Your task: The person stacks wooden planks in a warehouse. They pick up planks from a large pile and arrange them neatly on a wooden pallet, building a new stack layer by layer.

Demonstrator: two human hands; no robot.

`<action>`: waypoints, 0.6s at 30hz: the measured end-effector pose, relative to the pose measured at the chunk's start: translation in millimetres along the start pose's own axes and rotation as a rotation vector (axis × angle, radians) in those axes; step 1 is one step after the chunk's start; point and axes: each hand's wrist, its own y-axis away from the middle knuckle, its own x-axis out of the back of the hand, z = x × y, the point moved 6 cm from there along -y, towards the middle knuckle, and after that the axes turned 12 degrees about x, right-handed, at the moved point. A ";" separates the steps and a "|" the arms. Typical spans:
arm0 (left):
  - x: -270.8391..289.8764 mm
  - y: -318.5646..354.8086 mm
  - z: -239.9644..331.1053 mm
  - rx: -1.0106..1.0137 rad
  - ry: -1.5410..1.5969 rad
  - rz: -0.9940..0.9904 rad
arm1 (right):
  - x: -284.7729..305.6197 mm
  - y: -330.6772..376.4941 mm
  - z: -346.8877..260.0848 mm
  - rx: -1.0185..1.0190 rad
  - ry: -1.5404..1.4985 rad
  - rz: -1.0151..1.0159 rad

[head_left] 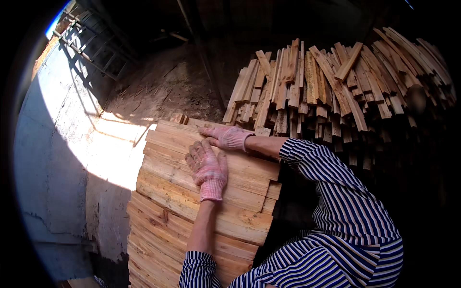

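Observation:
Wooden boards (168,192) lie side by side below me, forming a broad, flat layer with uneven ends. My left hand (208,168), in a pink knit work glove with dirty fingertips, rests flat on the boards near the far end, fingers stretched away from me. Just beyond it, my right hand (229,138) wears a matching glove. It lies across the farthest boards with its fingers pointing left, and the undersides of those fingers are hidden. Neither hand is visibly wrapped round a board.
A large heap of loose wooden slats (307,86) stands at the far right, with ends jutting toward me. Left is a pale wall (53,144) with bright sunlight across it. A ladder-like frame (91,43) leans at the far left. Dirt floor (168,91) with scraps lies beyond the boards.

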 end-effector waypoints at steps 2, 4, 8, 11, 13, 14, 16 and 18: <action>-2.3 2.8 -12.3 0.010 0.024 0.034 | 0.8 -4.6 -8.3 -0.070 -0.045 -0.015; -7.8 -0.4 -13.5 -0.009 0.039 0.096 | 27.2 2.3 8.3 -0.153 -0.078 0.120; -12.8 -1.2 -16.1 -0.025 0.023 0.122 | 119.9 90.5 90.7 -0.675 0.130 0.338; -12.1 1.0 -10.2 -0.051 0.057 0.143 | 185.6 231.0 169.7 -1.009 0.704 0.531; -8.9 -2.2 18.7 -0.117 0.102 0.147 | 230.3 382.5 229.2 -1.307 1.060 0.709; -15.6 -3.1 -3.3 -0.064 0.073 0.151 | 224.7 390.4 227.4 -1.368 0.981 0.605; -18.5 -1.2 -14.9 -0.032 0.046 0.152 | 214.0 440.9 218.1 -1.556 0.689 0.422; -21.3 -0.5 -22.6 -0.028 0.032 0.154 | 196.9 469.8 220.0 -1.542 0.420 0.376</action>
